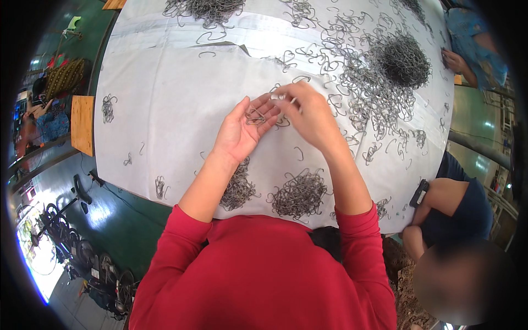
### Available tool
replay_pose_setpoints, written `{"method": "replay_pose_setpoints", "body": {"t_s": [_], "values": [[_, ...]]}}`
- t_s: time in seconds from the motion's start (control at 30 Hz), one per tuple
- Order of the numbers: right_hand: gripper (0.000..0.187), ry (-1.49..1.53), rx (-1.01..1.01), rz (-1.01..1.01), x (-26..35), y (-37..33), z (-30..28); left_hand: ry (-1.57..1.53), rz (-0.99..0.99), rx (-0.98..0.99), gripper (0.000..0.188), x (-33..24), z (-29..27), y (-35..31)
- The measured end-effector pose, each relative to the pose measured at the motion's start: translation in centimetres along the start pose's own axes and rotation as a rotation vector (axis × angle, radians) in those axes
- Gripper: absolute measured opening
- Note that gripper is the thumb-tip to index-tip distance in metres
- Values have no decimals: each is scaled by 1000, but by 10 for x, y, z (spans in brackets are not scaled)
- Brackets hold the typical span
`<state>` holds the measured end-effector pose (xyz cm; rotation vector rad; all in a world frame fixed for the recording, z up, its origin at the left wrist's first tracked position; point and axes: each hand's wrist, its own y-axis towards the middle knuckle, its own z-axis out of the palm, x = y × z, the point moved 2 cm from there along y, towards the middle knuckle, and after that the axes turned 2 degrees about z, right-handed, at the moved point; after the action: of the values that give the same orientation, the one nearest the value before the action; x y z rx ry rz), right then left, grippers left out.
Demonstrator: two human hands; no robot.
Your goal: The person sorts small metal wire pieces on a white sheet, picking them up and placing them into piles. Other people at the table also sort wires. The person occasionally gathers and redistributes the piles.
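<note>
My left hand is turned palm up over the table, its fingers stretched forward and slightly cupped. A few bent grey wire hooks lie across its palm and fingers. Over those fingertips is my right hand, thumb and fingers bent together in a pinch. What it holds there is too small and blurred to make out. More loose hooks show just below and between the two hands. Close to my body sit two heaps of hooks, one in the middle and another partly behind my left forearm.
The table has a white cover. A dense hook pile with a wide scatter lies at the far right, another pile at the far left. A co-worker's hand rests by the right edge; another person sits at the near right.
</note>
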<state>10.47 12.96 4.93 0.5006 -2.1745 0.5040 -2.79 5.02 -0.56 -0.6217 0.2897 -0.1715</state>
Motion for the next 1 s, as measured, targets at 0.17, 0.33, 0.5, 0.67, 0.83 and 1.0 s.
{"method": "replay_pose_setpoints", "body": {"t_s": [0.17, 0.33, 0.5, 0.67, 0.83, 1.0], "values": [[23, -273, -278, 70, -40, 13, -20, 69, 85, -72, 34, -12, -11, -8], [27, -515, -259, 71, -58, 52, -28, 71, 220, -172, 32, -43, -31, -22], [27, -418, -315, 55, -59, 66, -45, 49, 355, -273, 31, -68, -52, -36], [21, -318, -67, 59, -56, 25, -34, 76, 378, -222, 29, -68, -63, -35], [19, -315, -68, 88, -56, 8, -28, 123, 386, -241, 32, -69, -60, -32], [19, -416, -225, 52, -49, 29, -26, 105, 373, -198, 32, -70, -63, -30]]}}
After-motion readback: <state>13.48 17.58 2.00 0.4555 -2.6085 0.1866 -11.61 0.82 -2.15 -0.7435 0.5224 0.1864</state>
